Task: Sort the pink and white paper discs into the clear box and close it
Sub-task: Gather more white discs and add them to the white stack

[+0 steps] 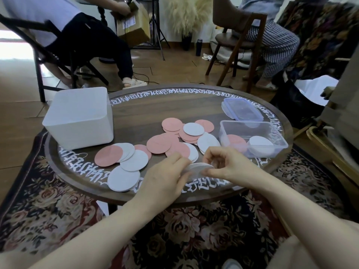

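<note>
Nearest, left hand (165,177) and right hand (227,166) pinch a thin white disc stack (198,168) by its edges; loose grip risks fanning or dropping discs short of the clear box (252,139), far right, open.

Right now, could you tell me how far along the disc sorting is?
Early on. Done: a pink disc and a white disc sit side by side in the clear box. In hand: the left hand and right hand hold a small white stack between them. Left: many loose discs lie across the table, and the lid lies off behind the box.
</note>
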